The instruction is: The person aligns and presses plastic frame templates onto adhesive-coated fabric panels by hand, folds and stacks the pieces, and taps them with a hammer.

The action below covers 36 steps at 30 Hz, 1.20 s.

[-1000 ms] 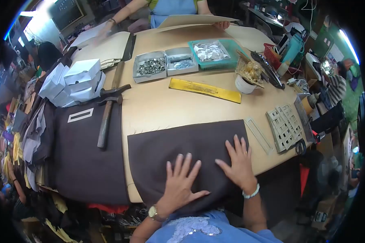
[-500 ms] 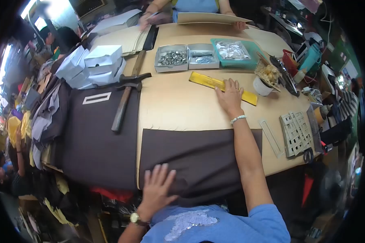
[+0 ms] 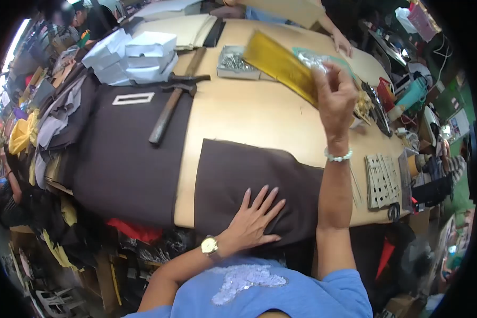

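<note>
My right hand (image 3: 338,98) holds a flat yellow strip (image 3: 281,66), ruler-like, by its right end, raised above the table. The strip is slightly blurred and hides part of the boxes behind it. Fingers spread, my left hand (image 3: 257,220) lies flat on a piece of dark brown cloth (image 3: 238,169) at the table's near edge. This cloth has a raised, wavy right side, partly behind my right forearm.
Left lies a larger dark cloth (image 3: 127,159) with a pale rectangular frame (image 3: 133,98) and hammers (image 3: 167,111). White boxes (image 3: 148,53) stand behind. A box of metal parts (image 3: 236,61) and slotted templates (image 3: 381,180) are also on the table (image 3: 249,114). Opposite, another person's hand (image 3: 342,43) shows.
My right hand has picked the yellow strip up off the table. My left hand has moved right and forward on the cloth, which has shifted and rumpled. The view has turned slightly.
</note>
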Each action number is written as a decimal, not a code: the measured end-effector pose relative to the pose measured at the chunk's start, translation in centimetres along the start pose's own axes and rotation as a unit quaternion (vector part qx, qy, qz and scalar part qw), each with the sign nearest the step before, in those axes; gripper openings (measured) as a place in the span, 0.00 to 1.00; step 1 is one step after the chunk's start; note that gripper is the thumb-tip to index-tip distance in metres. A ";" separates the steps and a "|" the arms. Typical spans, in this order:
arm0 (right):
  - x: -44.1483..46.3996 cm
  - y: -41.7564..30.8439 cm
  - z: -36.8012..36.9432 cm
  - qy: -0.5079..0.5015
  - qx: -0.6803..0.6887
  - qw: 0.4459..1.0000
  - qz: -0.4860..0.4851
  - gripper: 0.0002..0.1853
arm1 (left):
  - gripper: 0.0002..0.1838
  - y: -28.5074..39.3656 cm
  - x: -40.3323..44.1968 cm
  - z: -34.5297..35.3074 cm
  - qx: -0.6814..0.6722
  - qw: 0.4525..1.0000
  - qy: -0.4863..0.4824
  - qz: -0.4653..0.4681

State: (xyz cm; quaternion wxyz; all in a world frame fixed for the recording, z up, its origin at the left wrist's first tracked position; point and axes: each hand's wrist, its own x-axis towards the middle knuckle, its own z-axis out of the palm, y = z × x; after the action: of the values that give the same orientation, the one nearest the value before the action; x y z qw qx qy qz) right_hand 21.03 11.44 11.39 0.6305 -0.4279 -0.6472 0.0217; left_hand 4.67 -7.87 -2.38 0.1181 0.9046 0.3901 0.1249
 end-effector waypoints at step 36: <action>-20.4 -0.1 -13.4 -0.323 -0.397 0.834 0.208 0.35 | 0.44 -1.4 -6.5 -2.6 0.009 0.968 0.052 -0.247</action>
State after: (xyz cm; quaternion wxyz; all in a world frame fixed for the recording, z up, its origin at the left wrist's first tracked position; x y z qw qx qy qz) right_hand 28.88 -7.34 -2.06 0.1423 -0.7348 -0.6625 0.0306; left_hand -1.41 -11.40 -1.28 0.1168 0.7736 0.6080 0.1352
